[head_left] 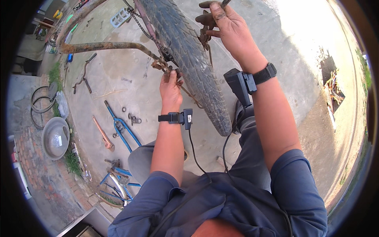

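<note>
A bicycle wheel with a worn black tyre (185, 51) stands upright in front of me, between my arms. To its left, a rusty bent tube (110, 46) runs to the wheel's hub area. There my left hand (171, 90) is closed, thumb and fingers pinching a small part that they mostly hide. My right hand (235, 37) is on the tyre's other side, fingers curled beside rusty metal parts (204, 37). Its fingertips are dark, and a short dark rod shows above them; what they grip is unclear. A chain (143, 29) hangs beyond the tube.
On the concrete left lie a blue bicycle fork (117, 123), a reddish pipe wrench (103, 134), handlebars (84, 75), a spanner (147, 67) and small metal parts (134, 118). A metal basin (55, 138) stands farther left. Blue frame parts (118, 177) lie near my left knee.
</note>
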The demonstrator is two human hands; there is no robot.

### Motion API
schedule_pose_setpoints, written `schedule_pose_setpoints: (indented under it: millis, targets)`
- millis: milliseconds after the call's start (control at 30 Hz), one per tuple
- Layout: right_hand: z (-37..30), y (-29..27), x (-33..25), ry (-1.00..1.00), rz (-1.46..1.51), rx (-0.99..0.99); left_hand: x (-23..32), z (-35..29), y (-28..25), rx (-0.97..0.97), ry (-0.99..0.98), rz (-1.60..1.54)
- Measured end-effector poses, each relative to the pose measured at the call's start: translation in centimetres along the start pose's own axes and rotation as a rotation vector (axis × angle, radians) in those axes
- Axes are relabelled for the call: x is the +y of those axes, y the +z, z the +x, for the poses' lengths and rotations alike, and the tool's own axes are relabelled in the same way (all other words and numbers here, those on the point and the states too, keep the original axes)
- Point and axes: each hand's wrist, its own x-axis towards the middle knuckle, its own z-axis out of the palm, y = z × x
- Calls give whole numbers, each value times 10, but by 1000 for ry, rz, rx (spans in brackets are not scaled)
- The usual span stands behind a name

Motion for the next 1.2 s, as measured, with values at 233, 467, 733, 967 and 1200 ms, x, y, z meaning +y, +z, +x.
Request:
schedule_pose_setpoints:
  millis: [233,467,733,967,1200]
  targets:
    - [0,0,2,-20,134,-30,-11,30,14,-15,-21,-145]
    - [-2,0,0,3,154,-12,-5,30,30,-86,-137,-226]
    - [-9,0,-8,2,115,-35,-12,34,29,-101,-116,-282]
    - [-6,-1,-11,15,121,-35,-18,29,24,-106,-123,-374]
    - [-5,0,-10,7,118,-42,-10,23,30,-81,-111,-351]
